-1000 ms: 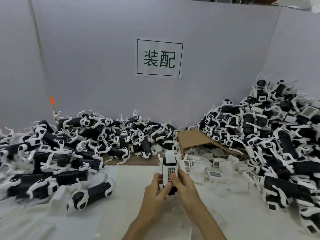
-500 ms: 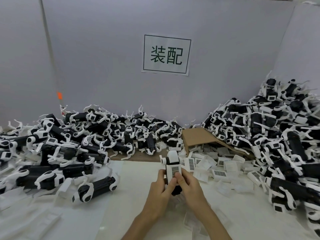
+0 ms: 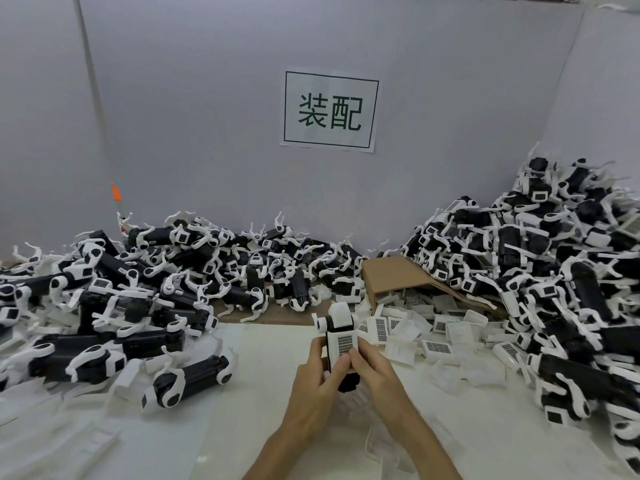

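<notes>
I hold a black-and-white toy unit upright over the white table, its white grid-patterned panel facing me. My left hand grips its left side, thumb laid across the panel's lower edge. My right hand grips the right side, thumb pressing beside the left thumb. The unit's black lower end is partly hidden between my palms.
Heaps of the same black-and-white units lie at left, along the back and high at right. Loose white grid panels spill from a tipped cardboard box. A printed sign hangs on the grey wall.
My hands stay on the unit with little change in grip. The view has shifted, so the piles and the sign sit lower and further right.
</notes>
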### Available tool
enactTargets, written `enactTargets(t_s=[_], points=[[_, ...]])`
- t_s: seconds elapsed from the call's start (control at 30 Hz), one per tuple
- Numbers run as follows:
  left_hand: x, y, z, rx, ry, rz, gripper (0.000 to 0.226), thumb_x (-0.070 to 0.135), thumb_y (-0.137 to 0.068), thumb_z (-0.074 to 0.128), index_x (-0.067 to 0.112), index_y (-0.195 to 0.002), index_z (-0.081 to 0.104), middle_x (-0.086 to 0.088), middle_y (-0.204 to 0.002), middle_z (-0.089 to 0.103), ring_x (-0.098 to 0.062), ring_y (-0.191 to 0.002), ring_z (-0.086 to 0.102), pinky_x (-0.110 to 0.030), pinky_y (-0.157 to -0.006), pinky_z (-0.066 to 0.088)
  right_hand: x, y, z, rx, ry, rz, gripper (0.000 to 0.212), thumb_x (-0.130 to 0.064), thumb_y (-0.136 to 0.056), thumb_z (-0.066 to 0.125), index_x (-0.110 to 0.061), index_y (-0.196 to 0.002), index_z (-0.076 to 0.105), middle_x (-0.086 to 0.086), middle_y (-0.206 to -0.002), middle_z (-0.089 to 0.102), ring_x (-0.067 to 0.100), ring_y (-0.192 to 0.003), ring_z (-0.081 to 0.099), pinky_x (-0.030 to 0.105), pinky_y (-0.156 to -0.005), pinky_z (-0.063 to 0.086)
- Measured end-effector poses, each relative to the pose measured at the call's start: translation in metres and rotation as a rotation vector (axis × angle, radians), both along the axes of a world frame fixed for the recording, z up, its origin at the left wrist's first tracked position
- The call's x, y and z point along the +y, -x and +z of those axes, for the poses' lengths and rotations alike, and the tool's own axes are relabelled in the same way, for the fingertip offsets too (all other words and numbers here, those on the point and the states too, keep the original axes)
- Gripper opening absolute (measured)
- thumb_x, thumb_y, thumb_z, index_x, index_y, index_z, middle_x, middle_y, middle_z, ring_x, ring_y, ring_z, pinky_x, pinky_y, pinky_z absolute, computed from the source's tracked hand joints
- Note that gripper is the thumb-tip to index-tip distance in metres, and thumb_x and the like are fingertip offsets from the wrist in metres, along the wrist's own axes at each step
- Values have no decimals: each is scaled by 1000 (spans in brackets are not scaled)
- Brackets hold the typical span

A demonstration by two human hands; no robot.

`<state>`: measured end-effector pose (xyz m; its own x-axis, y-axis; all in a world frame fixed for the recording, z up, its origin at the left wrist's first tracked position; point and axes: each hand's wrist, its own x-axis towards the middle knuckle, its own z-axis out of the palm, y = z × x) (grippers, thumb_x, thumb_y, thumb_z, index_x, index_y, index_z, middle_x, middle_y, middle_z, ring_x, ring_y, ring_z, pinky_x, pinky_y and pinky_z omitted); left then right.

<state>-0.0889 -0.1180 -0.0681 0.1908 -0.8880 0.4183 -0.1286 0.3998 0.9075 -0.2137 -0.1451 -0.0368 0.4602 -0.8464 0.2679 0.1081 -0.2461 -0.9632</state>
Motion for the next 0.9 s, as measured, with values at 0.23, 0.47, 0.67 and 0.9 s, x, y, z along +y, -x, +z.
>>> enactTargets(t_s=[0.23,0.47,0.67,0.9], points=[[-1,-1,-1,-19,1,1,38,49,-96,50,31,-130,48,7,-99,76,-7,-73,72,-13,-54,48,1,2,4,19,41,2,26,-16,-104,47,-17,-121,67,6,-109,75,24,-103,71,29,-81,57],[3,1,-2,-82,38,29,39,50,-98,47,32,-133,44,11,-103,76,-8,-81,73,-15,-60,52,3,1,4,-52,-29,-36,24,-21,-99,56,-29,-110,76,1,-110,75,17,-106,70,24,-84,56],[4,2,0,-169,28,31,53,57,-85,60,32,-129,42,13,-102,76,-11,-86,75,-37,-77,62,2,1,7,-61,-177,-96,38,-48,-92,51,-24,-97,80,10,-101,77,24,-96,74,28,-75,59],[3,6,2,-109,37,40,50,53,-81,63,29,-121,47,9,-98,75,-16,-82,75,-42,-75,62,-2,-2,3,-55,-46,-193,45,-48,-87,52,-13,-92,78,13,-87,77,29,-86,75,41,-77,61]])
